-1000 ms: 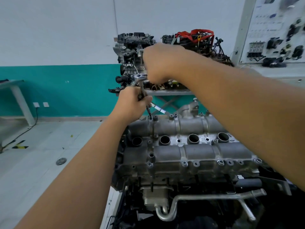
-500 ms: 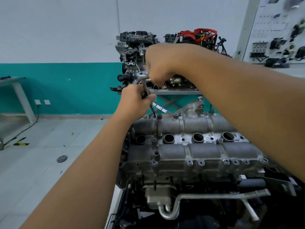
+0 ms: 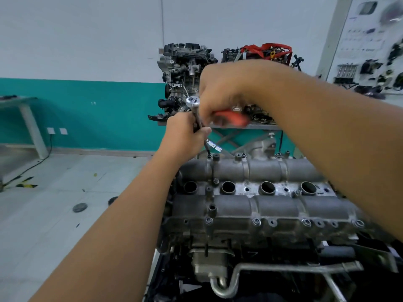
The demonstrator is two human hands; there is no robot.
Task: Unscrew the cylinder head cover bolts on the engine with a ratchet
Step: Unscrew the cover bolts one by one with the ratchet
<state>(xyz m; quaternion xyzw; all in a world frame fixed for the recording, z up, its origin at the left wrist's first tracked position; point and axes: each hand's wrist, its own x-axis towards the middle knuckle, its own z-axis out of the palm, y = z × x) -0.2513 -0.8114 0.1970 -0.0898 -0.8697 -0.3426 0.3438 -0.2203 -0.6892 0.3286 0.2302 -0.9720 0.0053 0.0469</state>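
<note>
- Orange, blurred, the ratchet point(image 3: 231, 118) handle juts from the right hand point(image 3: 220, 90), whose fingers curl round it beside the chrome head.
- The left hand point(image 3: 185, 136) grips the extension bar point(image 3: 199, 123) below that head; the bar's tip meets a bolt point(image 3: 209, 155) at the far left edge of the grey cylinder head cover point(image 3: 250, 186).

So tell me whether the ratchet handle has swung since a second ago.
Yes. The orange ratchet handle in the right hand now shows right of the ratchet head; before it was hidden.
</note>
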